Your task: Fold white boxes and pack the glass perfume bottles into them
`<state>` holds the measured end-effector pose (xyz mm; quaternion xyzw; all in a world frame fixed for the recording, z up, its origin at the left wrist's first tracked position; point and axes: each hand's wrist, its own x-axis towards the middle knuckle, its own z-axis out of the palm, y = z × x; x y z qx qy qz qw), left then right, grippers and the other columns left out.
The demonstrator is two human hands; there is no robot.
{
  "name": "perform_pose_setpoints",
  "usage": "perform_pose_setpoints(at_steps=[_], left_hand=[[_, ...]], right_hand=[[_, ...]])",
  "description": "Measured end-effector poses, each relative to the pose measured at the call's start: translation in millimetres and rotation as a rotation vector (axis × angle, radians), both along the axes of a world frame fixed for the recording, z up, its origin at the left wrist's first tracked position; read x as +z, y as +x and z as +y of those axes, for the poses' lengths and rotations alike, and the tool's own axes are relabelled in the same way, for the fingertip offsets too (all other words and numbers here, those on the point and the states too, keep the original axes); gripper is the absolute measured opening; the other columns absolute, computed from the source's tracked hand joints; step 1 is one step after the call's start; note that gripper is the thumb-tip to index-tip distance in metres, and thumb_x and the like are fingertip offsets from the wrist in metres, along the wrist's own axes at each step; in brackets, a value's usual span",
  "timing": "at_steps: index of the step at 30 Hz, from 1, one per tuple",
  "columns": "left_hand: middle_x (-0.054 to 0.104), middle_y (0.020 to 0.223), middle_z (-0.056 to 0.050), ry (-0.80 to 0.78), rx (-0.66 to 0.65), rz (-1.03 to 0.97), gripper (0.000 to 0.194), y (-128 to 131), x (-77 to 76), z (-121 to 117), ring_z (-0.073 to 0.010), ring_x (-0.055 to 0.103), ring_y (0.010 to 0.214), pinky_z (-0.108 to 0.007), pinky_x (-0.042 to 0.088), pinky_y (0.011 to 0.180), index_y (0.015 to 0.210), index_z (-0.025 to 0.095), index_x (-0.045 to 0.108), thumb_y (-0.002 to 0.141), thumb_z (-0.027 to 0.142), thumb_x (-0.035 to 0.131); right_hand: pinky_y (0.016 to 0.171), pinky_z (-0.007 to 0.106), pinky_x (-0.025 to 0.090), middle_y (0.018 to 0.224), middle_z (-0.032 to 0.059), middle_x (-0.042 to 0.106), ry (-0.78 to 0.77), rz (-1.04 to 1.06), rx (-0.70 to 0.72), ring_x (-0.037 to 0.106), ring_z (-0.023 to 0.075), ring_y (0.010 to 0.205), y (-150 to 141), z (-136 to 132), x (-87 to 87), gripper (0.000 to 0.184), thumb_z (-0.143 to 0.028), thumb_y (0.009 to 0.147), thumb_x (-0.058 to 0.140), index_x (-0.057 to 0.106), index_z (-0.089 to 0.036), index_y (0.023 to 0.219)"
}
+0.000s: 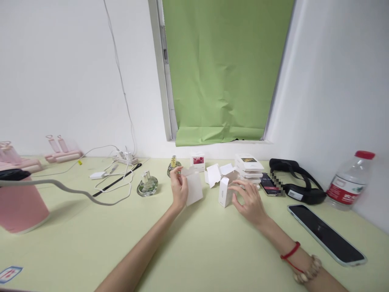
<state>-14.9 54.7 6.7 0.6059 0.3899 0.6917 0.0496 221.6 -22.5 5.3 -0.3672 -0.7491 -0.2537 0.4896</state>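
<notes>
My left hand (pixel 179 187) pinches a white folded card (pixel 194 187) that hangs down to its right. To the right of the card, a small white box (pixel 224 192) stands upright. The curved fingers and thumb of my right hand (pixel 247 198) close on this box's right side, and the fingertips are partly hidden. Behind the box lies an opened white carton (pixel 213 175) with its flaps spread. One glass perfume bottle (pixel 174 163) is just behind my left hand; another glass bottle (pixel 147 185) with green contents rests further left.
White boxes (pixel 249 163) are stacked behind my right hand, near a pink-pictured box (pixel 198 161). Phones (pixel 325 233), a black headset (pixel 304 194) and a water bottle (pixel 349 182) sit right. Cables (pixel 121 178) and a pink container (pixel 22 207) occupy the left.
</notes>
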Motion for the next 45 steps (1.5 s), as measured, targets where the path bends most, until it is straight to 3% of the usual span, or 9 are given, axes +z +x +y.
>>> perform_pose_setpoints(at_steps=[5,10,13,16,19,23,26,30,45], left_hand=[[0.039,0.094,-0.009,0.167,-0.141,0.081,0.025,12.6,1.3,-17.8,-0.0133,0.039,0.077,-0.026,0.036,0.07,0.104,0.014,0.039,0.081,0.015,0.029],[0.036,0.089,-0.007,0.254,-0.464,0.053,0.023,29.7,3.2,-37.5,-0.0102,0.03,0.061,-0.026,0.026,0.056,0.099,0.015,0.038,0.077,0.019,0.032],[0.035,0.091,-0.007,0.219,-0.581,0.014,0.02,38.0,0.0,-45.5,-0.0087,0.028,0.058,-0.025,0.024,0.054,0.098,0.015,0.037,0.079,0.02,0.033],[0.035,0.092,-0.007,0.135,-0.65,-0.044,0.024,44.2,-5.9,-51.9,-0.0102,0.032,0.062,-0.024,0.026,0.056,0.1,0.016,0.037,0.077,0.018,0.033],[0.035,0.088,-0.006,0.071,-0.688,-0.066,0.023,49.5,-13.1,-57.2,-0.0126,0.036,0.07,-0.024,0.029,0.059,0.1,0.016,0.036,0.078,0.019,0.033],[0.037,0.088,-0.006,-0.04,-0.649,-0.044,0.02,55.3,-25.6,-61.2,-0.0137,0.037,0.074,-0.025,0.033,0.067,0.098,0.014,0.038,0.086,0.03,0.033],[0.041,0.093,-0.007,-0.183,-0.613,-0.061,0.032,58.4,-32.6,-63.5,-0.0161,0.041,0.084,-0.026,0.034,0.075,0.101,0.013,0.039,0.09,0.042,0.031],[0.047,0.1,-0.007,-0.372,-0.721,-0.098,0.037,60.8,-30.4,-68.3,-0.0162,0.046,0.089,-0.025,0.038,0.078,0.108,0.013,0.038,0.09,0.046,0.035],[0.051,0.108,-0.009,-0.338,-0.757,-0.069,0.039,61.8,-26.5,-65.9,-0.0169,0.049,0.096,-0.026,0.038,0.085,0.113,0.01,0.045,0.091,0.042,0.036]], right_hand=[[0.077,0.03,0.041,0.093,0.0049,0.056,0.015,-0.001,0.122,0.051,0.0157,0.087,-5.5,-4.7,0.5,0.026,-0.006,0.075,0.052,0.053,-0.017,0.099],[0.065,0.022,0.043,0.098,0.0041,0.056,-0.097,-0.039,0.21,0.053,0.0104,0.076,-11.2,-9.1,-2.7,0.039,-0.011,0.077,0.052,0.045,-0.018,0.115],[0.06,0.021,0.043,0.107,0.0065,0.054,-0.176,-0.009,0.263,0.051,0.0073,0.065,-12.9,-9.5,-6.8,0.049,-0.015,0.075,0.053,0.038,-0.018,0.122],[0.052,0.019,0.04,0.119,0.0107,0.048,-0.226,0.038,0.363,0.05,0.006,0.063,-13.5,-9.3,-11.0,0.046,-0.016,0.072,0.054,0.035,-0.018,0.114],[0.05,0.019,0.038,0.119,0.0117,0.049,-0.225,0.013,0.428,0.052,0.0075,0.066,-14.8,-11.1,-12.1,0.037,-0.017,0.072,0.053,0.034,-0.018,0.104],[0.051,0.02,0.039,0.109,0.0061,0.054,-0.276,-0.11,0.378,0.049,0.0063,0.059,-17.3,-15.0,-10.2,0.022,-0.017,0.077,0.048,0.044,-0.018,0.099],[0.052,0.02,0.04,0.096,0.002,0.058,-0.303,-0.089,0.347,0.048,0.006,0.056,-17.7,-14.8,-9.7,0.025,-0.017,0.079,0.048,0.049,-0.02,0.104],[0.052,0.02,0.042,0.11,0.0026,0.057,-0.336,-0.034,0.322,0.048,0.004,0.052,-16.4,-13.3,-10.8,0.038,-0.017,0.08,0.05,0.047,-0.02,0.118],[0.054,0.022,0.045,0.115,0.0009,0.055,-0.431,0.031,0.293,0.049,0.0045,0.05,-17.5,-13.6,-13.3,0.038,-0.02,0.082,0.049,0.044,-0.024,0.12]])
